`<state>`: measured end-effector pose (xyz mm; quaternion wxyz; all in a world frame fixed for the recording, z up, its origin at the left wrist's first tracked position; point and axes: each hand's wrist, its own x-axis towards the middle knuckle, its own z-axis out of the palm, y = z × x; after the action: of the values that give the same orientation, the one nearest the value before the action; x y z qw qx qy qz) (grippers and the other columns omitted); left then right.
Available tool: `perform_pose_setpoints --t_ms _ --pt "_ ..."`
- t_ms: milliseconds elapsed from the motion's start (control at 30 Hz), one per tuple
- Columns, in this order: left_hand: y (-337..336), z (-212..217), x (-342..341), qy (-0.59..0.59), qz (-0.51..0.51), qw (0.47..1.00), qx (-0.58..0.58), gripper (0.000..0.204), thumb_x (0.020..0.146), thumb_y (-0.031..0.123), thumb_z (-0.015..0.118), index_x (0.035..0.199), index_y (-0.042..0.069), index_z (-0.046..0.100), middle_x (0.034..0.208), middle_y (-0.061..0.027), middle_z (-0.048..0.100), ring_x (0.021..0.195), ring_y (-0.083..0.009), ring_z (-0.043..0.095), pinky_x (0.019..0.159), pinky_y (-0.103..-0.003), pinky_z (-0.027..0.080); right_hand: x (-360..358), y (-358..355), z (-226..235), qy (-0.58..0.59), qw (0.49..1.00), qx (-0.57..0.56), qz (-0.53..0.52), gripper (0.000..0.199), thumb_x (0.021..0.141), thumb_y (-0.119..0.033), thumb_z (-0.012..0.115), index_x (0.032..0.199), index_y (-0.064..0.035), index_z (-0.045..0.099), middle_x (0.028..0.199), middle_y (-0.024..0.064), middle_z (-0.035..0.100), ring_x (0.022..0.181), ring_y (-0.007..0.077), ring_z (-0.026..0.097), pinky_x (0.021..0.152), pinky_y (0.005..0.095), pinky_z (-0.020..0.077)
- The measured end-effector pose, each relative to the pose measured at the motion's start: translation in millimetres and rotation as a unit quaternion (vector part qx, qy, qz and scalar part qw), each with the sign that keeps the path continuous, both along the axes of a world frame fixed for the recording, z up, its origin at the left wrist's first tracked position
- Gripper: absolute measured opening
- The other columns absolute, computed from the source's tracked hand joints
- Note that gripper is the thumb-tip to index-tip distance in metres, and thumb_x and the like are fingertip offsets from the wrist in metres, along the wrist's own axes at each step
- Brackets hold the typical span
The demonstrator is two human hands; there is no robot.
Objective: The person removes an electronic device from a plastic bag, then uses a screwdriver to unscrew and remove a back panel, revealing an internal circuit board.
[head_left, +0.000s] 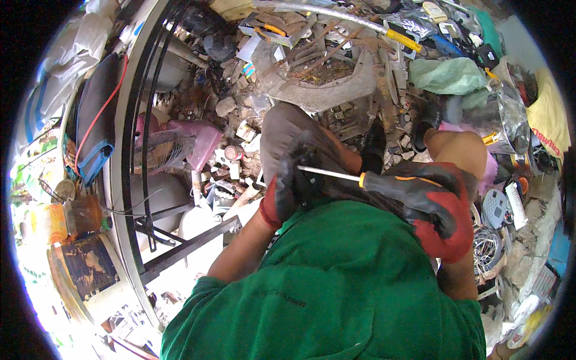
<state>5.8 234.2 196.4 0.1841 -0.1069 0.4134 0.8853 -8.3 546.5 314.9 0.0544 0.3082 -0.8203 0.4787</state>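
- The right hand [441,210], in a red-and-black glove, has its fingers wrapped tight round the handle of a screwdriver [360,179].
- The left hand [287,189], gloved alike, clasps a dark part [321,174] just left of the screwdriver's tip, on the person's lap.
- Judged from this, the shaft should stay square to the part and the left grip firm, so the tip does not slip.
- A pink fan [174,144] lies well left of the screwdriver, amid scrap.
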Motion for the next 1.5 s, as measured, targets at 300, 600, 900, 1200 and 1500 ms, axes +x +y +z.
perform_pose_setpoints --t_ms 300,600,900,1200,1500 --pt "-3 32 -27 0.01 0.051 0.955 0.29 0.076 0.09 0.069 0.037 0.134 0.007 0.046 0.115 -0.013 0.062 0.096 -0.0308 0.064 0.081 -0.047 0.054 8 -14 -11 -0.017 0.993 -0.061 -0.095 0.054 0.079 -0.011 0.068 0.125 0.004 0.046 0.11 0.0184 0.061 0.1 0.0313 0.06 0.088 0.041 0.0483" --pt "9 46 -30 0.002 0.103 0.978 0.183 0.072 0.093 0.066 0.035 0.13 0.007 0.051 0.099 -0.0076 0.062 0.083 -0.0252 0.061 0.07 -0.041 0.054 5 -19 -2 0.037 0.994 -0.041 -0.09 0.057 0.078 -0.009 0.072 0.126 0.0034 0.044 0.109 0.02 0.062 0.095 0.0323 0.062 0.084 0.0408 0.0501" --pt "-5 12 -28 0.062 0.03 0.966 0.251 0.085 0.084 0.077 0.036 0.133 0.008 0.047 0.112 -0.0118 0.062 0.098 -0.0302 0.063 0.086 -0.049 0.054 1 -23 -3 0.039 0.994 -0.053 -0.085 0.058 0.078 -0.009 0.073 0.126 0.0031 0.043 0.107 0.0213 0.063 0.093 0.0338 0.063 0.082 0.0422 0.051" --pt "4 9 -14 -0.014 0.072 0.996 -0.041 0.083 0.084 0.074 0.043 0.14 0.012 0.042 0.13 -0.0081 0.054 0.115 -0.0291 0.053 0.1 -0.049 0.043 4 -22 2 -0.091 0.987 -0.021 -0.128 0.058 0.079 -0.015 0.07 0.128 0.0044 0.044 0.106 0.0214 0.064 0.097 0.0356 0.064 0.086 0.0418 0.0506" --pt "5 23 -15 0.014 0.071 0.997 -0.015 0.039 0.094 0.038 0.052 0.125 0.014 0.054 0.105 -0.0037 0.061 0.096 -0.0215 0.059 0.085 -0.039 0.05 0 -14 0 -0.12 0.984 0.025 -0.128 0.046 0.083 -0.012 0.05 0.126 0.0037 0.047 0.114 0.0237 0.06 0.104 0.0379 0.061 0.092 0.0407 0.047"
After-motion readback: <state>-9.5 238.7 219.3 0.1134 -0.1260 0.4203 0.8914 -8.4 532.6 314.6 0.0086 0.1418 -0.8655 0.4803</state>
